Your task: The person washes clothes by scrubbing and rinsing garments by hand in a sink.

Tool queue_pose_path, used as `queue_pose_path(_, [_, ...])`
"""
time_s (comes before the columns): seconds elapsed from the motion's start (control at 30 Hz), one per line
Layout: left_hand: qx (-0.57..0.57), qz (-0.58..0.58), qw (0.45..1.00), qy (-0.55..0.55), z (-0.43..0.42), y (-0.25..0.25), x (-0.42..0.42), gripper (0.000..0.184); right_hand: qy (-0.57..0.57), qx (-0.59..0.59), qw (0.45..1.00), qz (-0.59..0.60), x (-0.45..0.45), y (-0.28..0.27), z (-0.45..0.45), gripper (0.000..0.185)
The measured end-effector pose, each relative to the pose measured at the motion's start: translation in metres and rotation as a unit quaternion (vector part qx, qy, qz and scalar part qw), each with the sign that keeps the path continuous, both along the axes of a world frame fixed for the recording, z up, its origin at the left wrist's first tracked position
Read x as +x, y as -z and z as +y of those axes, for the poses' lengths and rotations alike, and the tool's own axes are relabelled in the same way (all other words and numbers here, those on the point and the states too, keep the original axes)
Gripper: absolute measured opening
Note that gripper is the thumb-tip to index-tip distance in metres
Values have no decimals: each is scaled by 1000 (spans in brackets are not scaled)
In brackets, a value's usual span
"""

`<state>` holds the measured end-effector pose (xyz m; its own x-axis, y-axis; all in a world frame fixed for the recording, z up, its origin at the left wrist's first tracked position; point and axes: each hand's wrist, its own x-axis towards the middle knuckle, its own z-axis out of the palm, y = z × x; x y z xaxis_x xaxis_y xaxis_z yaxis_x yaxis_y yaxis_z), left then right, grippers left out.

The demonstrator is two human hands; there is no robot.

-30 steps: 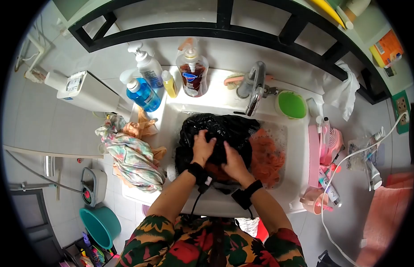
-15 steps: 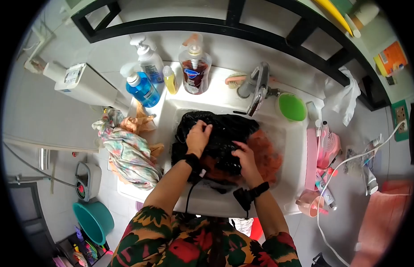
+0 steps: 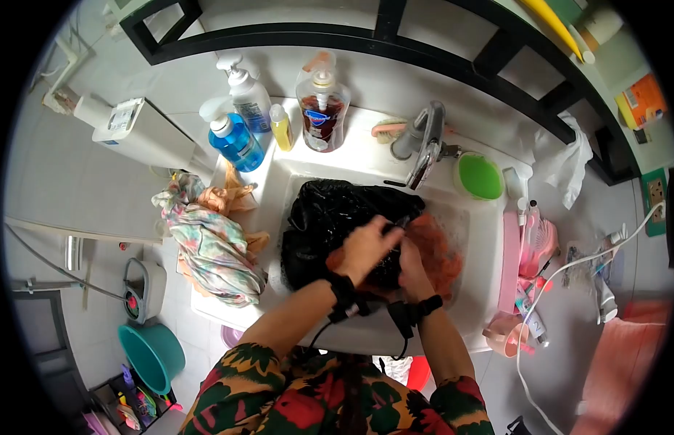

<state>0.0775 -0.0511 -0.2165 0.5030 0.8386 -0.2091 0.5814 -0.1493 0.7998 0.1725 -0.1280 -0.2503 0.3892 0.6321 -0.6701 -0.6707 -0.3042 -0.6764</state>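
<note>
A wet, shiny black garment (image 3: 330,210) lies bunched in the white sink (image 3: 482,254). Beside and partly under it spreads an orange-red cloth (image 3: 442,254), in sudsy water. My left hand (image 3: 369,250), slightly blurred, is closed on a fold of the black garment near its right side. Close against it, my right hand (image 3: 412,264) has its fingers wrapped round the same bunched part. Both hands almost touch, and the fingertips are partly hidden by cloth. Each wrist wears a black strap with a cable.
Behind the basin stand a faucet (image 3: 427,141), a green bowl (image 3: 478,176), a dark red soap bottle (image 3: 324,116) and a blue pump bottle (image 3: 237,145). Patterned cloth (image 3: 214,243) is heaped on the left rim. A white cable (image 3: 522,348) hangs at right.
My left hand has moved right and toward me across the black garment, up to my right hand. My right hand has shifted slightly right, its fingers now closed more tightly.
</note>
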Motion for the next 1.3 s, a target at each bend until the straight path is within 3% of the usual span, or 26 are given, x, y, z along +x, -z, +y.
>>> queue_pose_path(0.03, [39, 58, 997, -14, 15, 11, -7, 40, 2, 2, 1000, -1, -3, -5, 0, 27])
queue_pose_path(0.1, [67, 83, 994, -31, 36, 18, -24, 40, -89, 23, 993, -70, -6, -11, -2, 32])
queue_pose_path(0.17, [157, 87, 983, -47, 46, 16, -37, 41, -111, 24, 990, -82, 3, -20, 2, 39])
queue_pose_path(0.2, [203, 107, 971, -72, 51, 9, -44, 43, -158, 36, 962, -218, 10, -18, 3, 41])
queue_pose_path(0.23, [192, 184, 962, -60, 57, 2, -50, 45, -203, 46, 913, -351, 16, -17, 1, 44])
queue_pose_path(0.27, [215, 192, 957, -35, 59, 3, -57, 46, -261, -15, 859, -440, 22, -20, -2, 58])
queue_pose_path(0.3, [240, 201, 950, -9, 59, 1, -62, 47, -260, -13, 859, -440, 20, -22, -2, 58])
queue_pose_path(0.37, [220, 211, 946, 109, 45, -1, -59, 56, -403, -149, 678, -597, 11, -28, -5, 73])
queue_pose_path(0.4, [198, 233, 938, 162, 35, 2, -54, 58, -454, -194, 662, -564, 1, -47, 0, 82])
queue_pose_path(0.5, [122, 310, 904, 268, 17, 16, -37, 57, -502, -187, 614, -580, -4, -34, 2, 80])
queue_pose_path(0.63, [60, 289, 909, 293, 25, 44, -33, 56, -490, -163, 581, -629, 5, 10, 3, 65])
queue_pose_path(0.7, [67, 307, 899, 305, 33, 47, -24, 56, -486, -152, 514, -690, 11, 22, 10, 59])
queue_pose_path(0.83, [70, 290, 901, 316, 41, 45, -20, 56, -508, -194, 564, -622, 13, 23, 23, 52])
queue_pose_path(0.93, [-14, 207, 936, 283, 42, 38, -36, 61, -373, -87, 645, -662, 16, 11, 5, 45])
queue_pose_path(1.07, [14, 126, 968, 216, 25, 19, -53, 67, -392, -72, 670, -626, 9, -37, 7, 38])
queue_pose_path(1.1, [16, 126, 968, 218, 20, 6, -53, 67, -390, -73, 671, -627, 5, -55, 10, 38])
queue_pose_path(1.17, [58, -8, 979, 197, 19, -17, -47, 68, -358, 61, 616, -699, -6, -94, 17, 31])
queue_pose_path(1.23, [95, -149, 964, 197, 29, -33, -39, 52, -316, 127, 606, -719, -11, -133, 21, 29])
queue_pose_path(1.3, [-75, -156, 971, 166, 33, -78, -39, 44, -311, 112, 625, -707, -11, -166, 24, 37])
